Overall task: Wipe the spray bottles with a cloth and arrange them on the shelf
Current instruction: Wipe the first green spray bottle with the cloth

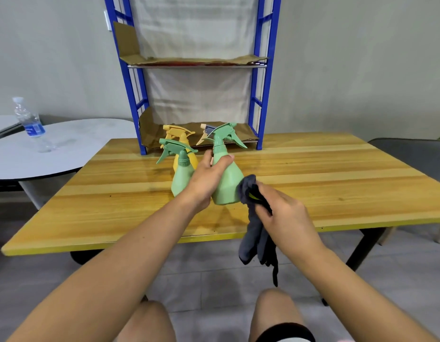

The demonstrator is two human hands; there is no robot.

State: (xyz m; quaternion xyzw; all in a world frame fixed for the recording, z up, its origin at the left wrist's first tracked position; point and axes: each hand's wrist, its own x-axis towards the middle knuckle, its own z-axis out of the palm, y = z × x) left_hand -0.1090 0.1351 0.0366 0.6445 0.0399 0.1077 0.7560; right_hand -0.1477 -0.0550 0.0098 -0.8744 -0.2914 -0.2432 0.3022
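Landmark: wooden table (312, 183); all positions below are given relative to it.
Held bottle: green spray bottle (225, 178), upright near the table's middle; whether its base rests on the top or is raised just off it cannot be told.
Left hand (206, 178): fingers and thumb wrapped round the upper body and shoulder of the held bottle. Probable purpose: steady the bottle against the wiping pressure.
Right hand (285, 215): fingers curled round a dark grey cloth (256, 218), pressing its bunched end against the bottle's lower right side. The loose remainder hangs past the table's near edge.
Step in hand: judged to be wiping of the first bottle.
Waiting bottles: second green spray bottle (182, 174) stands on the table just left of the held one; yellow spray bottle (180, 144) stands directly behind it. Contact between the two cannot be told.
Fourth sprayer: a beige-and-blue trigger head (206, 133) shows behind the held bottle; its body is hidden.
Bottle contents: opaque walls; fill level cannot be told.
Shelf: blue-framed shelf (261, 95) at the table's far edge, its tiers lined with cardboard (189, 60). No bottle can be confirmed on any tier.
Aside: clear water bottle (29, 122) on a round table (73, 149) left of the wooden table.
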